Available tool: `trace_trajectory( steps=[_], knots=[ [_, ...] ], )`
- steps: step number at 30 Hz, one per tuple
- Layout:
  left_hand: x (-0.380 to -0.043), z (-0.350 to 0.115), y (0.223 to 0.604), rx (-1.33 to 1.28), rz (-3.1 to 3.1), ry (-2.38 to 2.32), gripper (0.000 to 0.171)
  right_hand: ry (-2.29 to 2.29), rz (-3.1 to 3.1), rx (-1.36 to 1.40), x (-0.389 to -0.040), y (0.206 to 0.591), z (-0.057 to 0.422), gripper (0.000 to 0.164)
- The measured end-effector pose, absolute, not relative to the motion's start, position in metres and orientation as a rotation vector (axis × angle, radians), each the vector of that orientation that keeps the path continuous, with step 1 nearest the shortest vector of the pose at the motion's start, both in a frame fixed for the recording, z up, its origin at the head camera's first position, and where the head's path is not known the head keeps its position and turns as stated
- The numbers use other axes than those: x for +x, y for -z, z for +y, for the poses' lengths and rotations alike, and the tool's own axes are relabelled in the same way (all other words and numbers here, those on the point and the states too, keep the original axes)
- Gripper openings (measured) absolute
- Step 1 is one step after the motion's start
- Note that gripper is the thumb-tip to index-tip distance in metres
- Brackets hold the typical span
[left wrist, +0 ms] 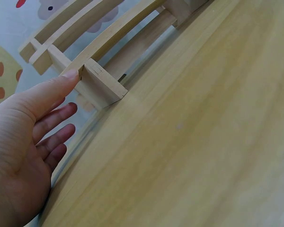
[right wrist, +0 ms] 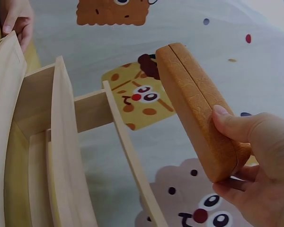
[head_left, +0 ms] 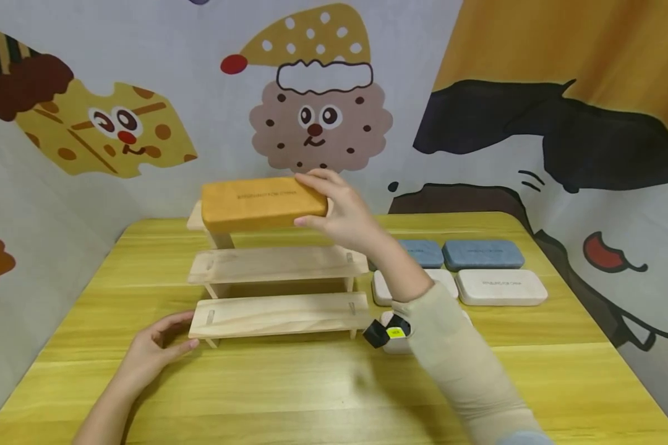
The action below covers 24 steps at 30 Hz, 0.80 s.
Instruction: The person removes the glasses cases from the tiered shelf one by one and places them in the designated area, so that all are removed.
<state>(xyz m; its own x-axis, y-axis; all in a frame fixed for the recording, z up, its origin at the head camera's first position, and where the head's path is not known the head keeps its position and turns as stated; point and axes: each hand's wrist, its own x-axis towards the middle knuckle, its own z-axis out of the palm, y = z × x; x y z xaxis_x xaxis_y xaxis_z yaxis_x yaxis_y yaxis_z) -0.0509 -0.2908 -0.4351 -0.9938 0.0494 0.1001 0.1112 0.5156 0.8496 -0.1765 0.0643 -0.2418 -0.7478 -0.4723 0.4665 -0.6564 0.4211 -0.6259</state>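
An orange glasses case (head_left: 261,204) is level with the top tier of a three-tier wooden shelf (head_left: 281,314). My right hand (head_left: 347,213) grips its right end, thumb on the near side and fingers over the far side. The right wrist view shows the closed case (right wrist: 194,109) with its seam, raised apart from the shelf. My left hand (head_left: 147,352) is at the left end of the lowest tier. In the left wrist view its thumb (left wrist: 57,90) touches the board's end, while the other fingers hang loosely beside the shelf.
Right of the shelf lie two blue glasses cases (head_left: 484,254) and several white ones (head_left: 502,288), partly hidden by my right forearm. All stand on a yellow wood-grain table (head_left: 289,389). A cartoon-printed cloth (head_left: 200,154) hangs behind the table.
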Motion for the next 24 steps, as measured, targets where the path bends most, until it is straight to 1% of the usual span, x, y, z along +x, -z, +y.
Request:
trace_trajectory(
  steps=[7,24],
  knots=[
    [-0.051,-0.291,0.435,-0.124,-2.693,1.504,0.056,-1.285,-2.393,1.036,-0.166,0.244,0.087,0.065],
    [-0.051,-0.291,0.436,-0.139,-2.676,1.497,0.054,-1.244,-2.404,0.989,-0.142,0.249,0.141,0.066]
  ],
)
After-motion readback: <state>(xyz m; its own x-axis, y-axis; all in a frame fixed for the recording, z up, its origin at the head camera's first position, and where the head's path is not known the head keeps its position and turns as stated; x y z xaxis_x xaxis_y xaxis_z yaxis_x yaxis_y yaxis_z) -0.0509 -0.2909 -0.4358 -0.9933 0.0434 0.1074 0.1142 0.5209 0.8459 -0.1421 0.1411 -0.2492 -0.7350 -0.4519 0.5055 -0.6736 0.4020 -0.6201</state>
